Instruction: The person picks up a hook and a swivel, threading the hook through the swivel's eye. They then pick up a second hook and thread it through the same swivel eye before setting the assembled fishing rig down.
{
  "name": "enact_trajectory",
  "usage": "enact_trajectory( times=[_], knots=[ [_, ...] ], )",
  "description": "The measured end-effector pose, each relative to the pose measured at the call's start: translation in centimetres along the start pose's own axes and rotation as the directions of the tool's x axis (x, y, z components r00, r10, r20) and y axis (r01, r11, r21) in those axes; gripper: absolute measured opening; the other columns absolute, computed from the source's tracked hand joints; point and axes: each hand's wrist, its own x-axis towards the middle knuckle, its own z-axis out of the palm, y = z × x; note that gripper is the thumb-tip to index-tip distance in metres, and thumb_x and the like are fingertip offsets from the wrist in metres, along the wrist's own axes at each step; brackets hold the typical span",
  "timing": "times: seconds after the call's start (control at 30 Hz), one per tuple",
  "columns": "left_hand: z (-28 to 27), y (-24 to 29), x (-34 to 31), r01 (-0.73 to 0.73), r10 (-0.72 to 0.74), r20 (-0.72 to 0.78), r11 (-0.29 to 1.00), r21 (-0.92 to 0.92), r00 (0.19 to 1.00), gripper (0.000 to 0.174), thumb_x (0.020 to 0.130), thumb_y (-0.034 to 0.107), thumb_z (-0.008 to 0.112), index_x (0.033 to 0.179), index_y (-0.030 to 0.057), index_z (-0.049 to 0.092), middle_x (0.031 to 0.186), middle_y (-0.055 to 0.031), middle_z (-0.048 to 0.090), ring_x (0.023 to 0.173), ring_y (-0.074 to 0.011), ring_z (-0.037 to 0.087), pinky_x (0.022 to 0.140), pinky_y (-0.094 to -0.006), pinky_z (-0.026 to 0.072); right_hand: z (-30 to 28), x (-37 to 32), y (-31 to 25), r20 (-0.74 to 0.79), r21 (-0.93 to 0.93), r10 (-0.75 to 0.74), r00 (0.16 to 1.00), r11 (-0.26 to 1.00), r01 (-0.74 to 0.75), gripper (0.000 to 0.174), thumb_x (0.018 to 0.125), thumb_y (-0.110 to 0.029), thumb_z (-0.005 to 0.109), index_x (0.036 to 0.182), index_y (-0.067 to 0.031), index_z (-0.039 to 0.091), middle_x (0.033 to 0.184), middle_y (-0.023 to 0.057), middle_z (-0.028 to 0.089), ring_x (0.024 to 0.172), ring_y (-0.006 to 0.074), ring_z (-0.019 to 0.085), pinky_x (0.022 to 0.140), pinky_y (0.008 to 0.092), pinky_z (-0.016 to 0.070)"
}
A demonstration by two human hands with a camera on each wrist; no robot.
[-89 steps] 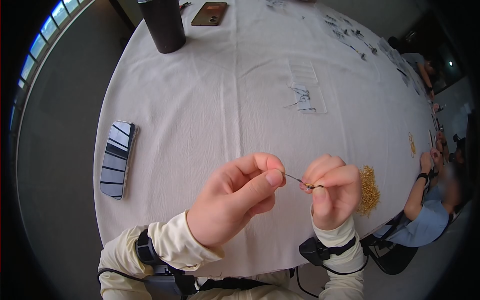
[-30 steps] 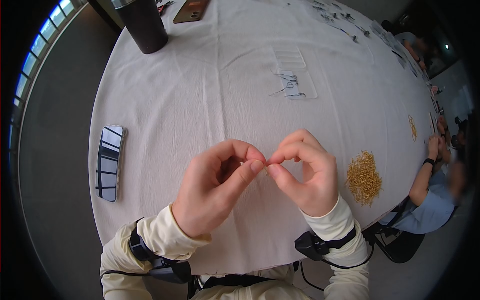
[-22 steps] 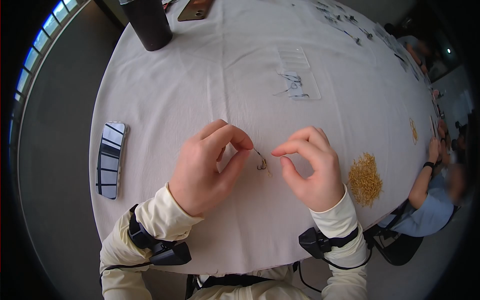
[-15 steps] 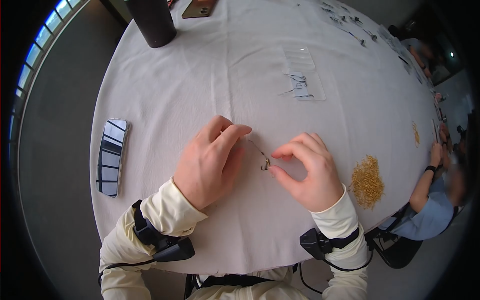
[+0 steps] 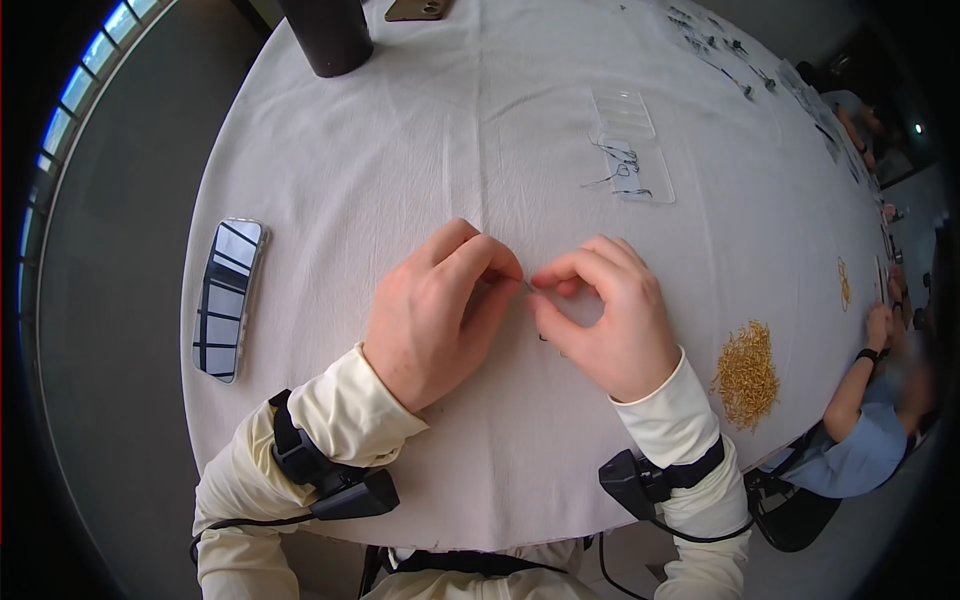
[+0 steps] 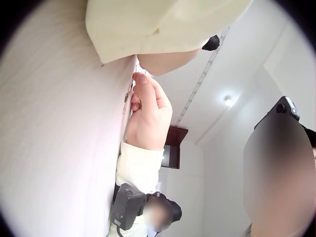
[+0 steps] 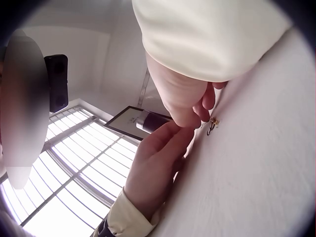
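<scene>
In the head view, my left hand (image 5: 430,315) and right hand (image 5: 615,320) meet fingertip to fingertip low over the white tablecloth. Thumb and index finger of each pinch the thin leader of a small fishing hook rig. A dark fish hook (image 7: 211,129) with a gold-coloured metal piece (image 7: 216,121) shows in the right wrist view, just beyond the right fingertips and close to the cloth. Only a bit of that hook peeks out beside the right thumb in the head view; the fingers hide the rest.
Right of my hands lies a heap of small gold-coloured metal pieces (image 5: 747,378). Ahead is a clear plastic case (image 5: 660,180) with several dark hooks. A phone (image 5: 228,300) lies at left, a dark tumbler (image 5: 328,35) beyond. Another person (image 5: 865,430) sits at right.
The hands parted, the left holding the hooked rig as it hung down. The left briefly opened off the leader; now both hands come together again, pinching it, with the hook mostly behind the right hand.
</scene>
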Motion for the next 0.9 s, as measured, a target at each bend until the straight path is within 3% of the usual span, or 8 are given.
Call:
enact_trajectory(
  times=[0.17,0.27,0.33,0.47,0.53,0.63,0.9],
  knots=[
    [-0.2,0.3,0.1,0.038,-0.038,-0.017,0.999,0.0,0.999,0.01,0.079,0.001,0.067,0.088,0.0029,0.063,0.084,-0.01,0.059,0.069,-0.0272,0.064,0.06,-0.0348,0.0508,0.5,0.3,0.0,0.004,-0.087,-0.058,0.998,0.995,0.058,0.011,0.074,-0.01,0.075,0.081,-0.0074,0.067,0.076,0.0027,0.059,0.077,0.0217,0.058,0.07,0.0348,0.046],
    [-0.1,0.1,0.0,0.007,-0.009,-0.056,0.999,-0.034,0.998,0.012,0.078,0.002,0.068,0.09,0.0029,0.064,0.085,-0.0103,0.061,0.07,-0.0262,0.065,0.061,-0.0337,0.0521,0.4,0.2,0.3,-0.021,0.002,-0.031,0.999,1.0,0.031,0.009,0.076,-0.008,0.075,0.082,-0.0064,0.068,0.076,0.0023,0.059,0.076,0.0202,0.058,0.067,0.0322,0.0451],
    [-0.1,-0.1,-0.1,-0.043,0.043,-0.015,0.998,-0.042,0.999,0.013,0.079,0.003,0.068,0.092,0.0029,0.066,0.086,-0.011,0.062,0.069,-0.0258,0.066,0.061,-0.0334,0.0528,0.1,0.2,0.0,-0.022,0.209,0.068,0.997,0.976,-0.062,0.005,0.079,-0.005,0.073,0.082,-0.0048,0.069,0.076,0.0026,0.062,0.073,0.0177,0.057,0.065,0.0296,0.0438],
    [-0.5,0.5,-0.2,0.0,0.003,0.038,0.997,-0.082,0.999,0.013,0.08,0.004,0.069,0.092,0.0031,0.068,0.086,-0.011,0.064,0.068,-0.0244,0.066,0.061,-0.0328,0.0524,-0.5,-0.2,-0.3,0.0,0.332,0.111,0.994,0.938,-0.105,0.004,0.081,-0.003,0.073,0.084,-0.0037,0.072,0.077,0.0032,0.065,0.071,0.0153,0.056,0.064,0.0278,0.0436],
    [-0.7,0.6,-0.2,0.086,-0.082,0.032,0.982,-0.17,0.996,0.011,0.079,0.001,0.071,0.09,0.0015,0.07,0.082,-0.0059,0.062,0.056,-0.0109,0.052,0.052,-0.0248,0.0411,-0.7,-0.2,-0.7,0.022,0.342,0.149,0.989,0.928,-0.147,0.005,0.081,-0.004,0.074,0.085,-0.0033,0.073,0.077,0.0037,0.065,0.07,0.0138,0.056,0.065,0.0277,0.044],
    [-0.6,0.6,-0.2,0.095,-0.095,0.011,0.971,-0.22,0.995,0.008,0.079,0.002,0.071,0.087,0.0017,0.071,0.081,-0.0046,0.062,0.054,-0.0083,0.046,0.05,-0.0241,0.0368,-0.8,-0.3,-0.8,0.013,0.334,0.147,0.989,0.932,-0.143,0.005,0.081,-0.005,0.074,0.085,-0.0022,0.073,0.077,0.0037,0.065,0.07,0.013,0.056,0.066,0.0272,0.0443],
    [-0.6,1.0,-0.3,0.139,-0.136,0.029,0.955,-0.262,0.99,0.007,0.081,0.004,0.07,0.087,0.0015,0.07,0.079,-0.0039,0.058,0.055,-0.0078,0.043,0.051,-0.0241,0.0356,-0.6,-0.4,-0.8,0.021,0.383,0.183,0.983,0.906,-0.177,0.006,0.083,-0.006,0.074,0.084,-0.0008,0.072,0.077,0.0038,0.063,0.068,0.0117,0.056,0.062,0.0262,0.0443]
  ],
)
